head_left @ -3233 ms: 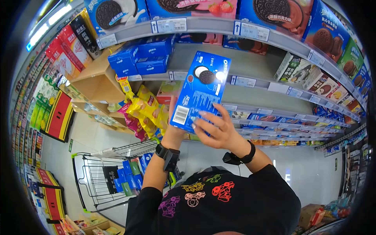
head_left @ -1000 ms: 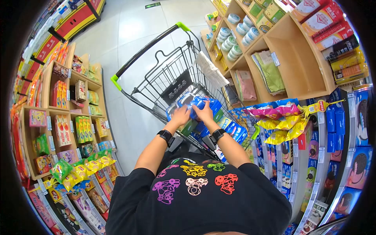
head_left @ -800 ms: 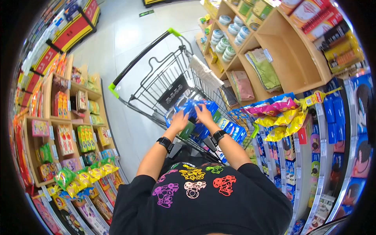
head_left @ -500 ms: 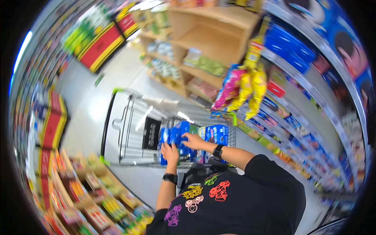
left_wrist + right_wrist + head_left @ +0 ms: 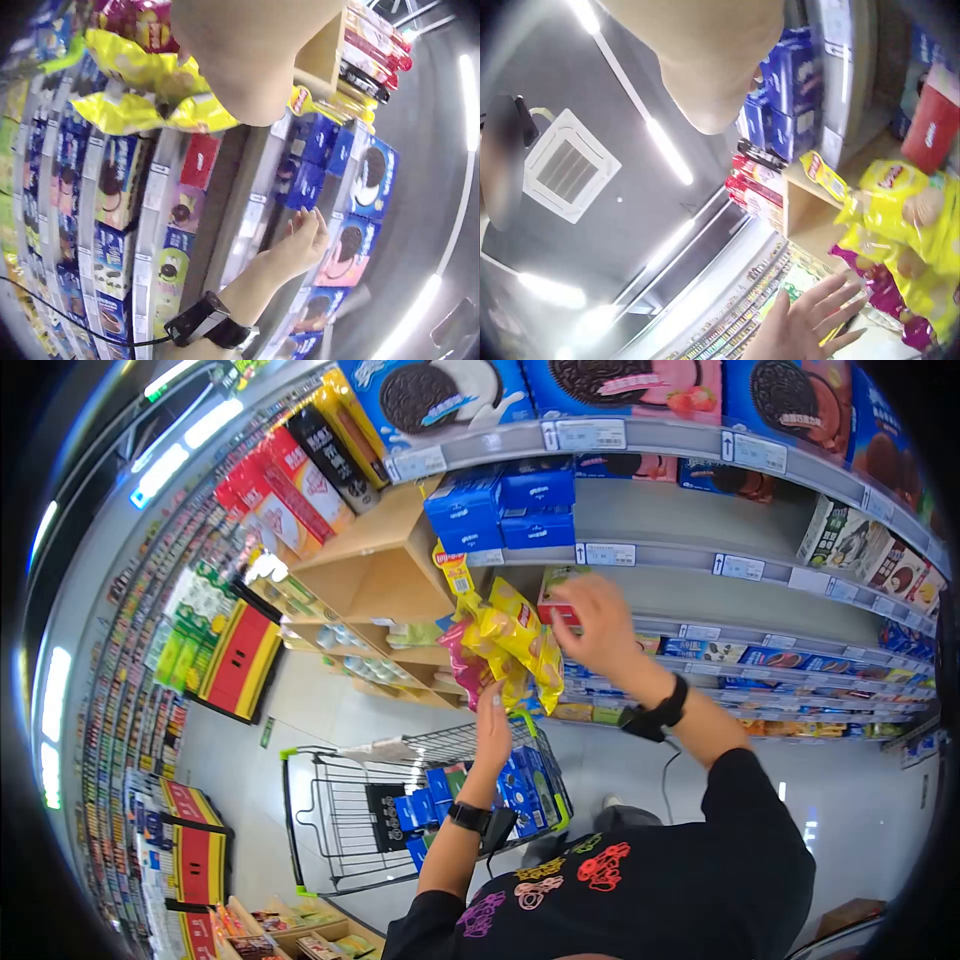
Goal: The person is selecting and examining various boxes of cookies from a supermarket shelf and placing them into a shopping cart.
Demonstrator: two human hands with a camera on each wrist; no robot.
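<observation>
The grey store shelf [image 5: 680, 515] runs off to the right of the hanging chip bags [image 5: 520, 640], its lipped tiers loaded with cookie boxes. The wooden rack [image 5: 380, 585] stands on the bags' left. Below them sits the shopping cart [image 5: 384, 817], partly filled with blue and green boxes [image 5: 425, 805], so anything dropped could land there or on the floor. The bags themselves are the main obstacle: a sleeve or forearm brushing past could set them swinging or tear one off its strip. Just above them is the stack of blue boxes [image 5: 465, 515]; drawing out a lower one would probably tip those on top. The red box [image 5: 198, 160] lies just right of the bags and might get knocked. The right grip [image 5: 597, 625], also just right of them, has loosely bent fingers and holds nothing. The left grip [image 5: 490, 725], at their lower edge, is wide with fingers spread and empty; whether it touches them I cannot tell. A thin cable [image 5: 150, 343] trails from the right wrist and might snag.
</observation>
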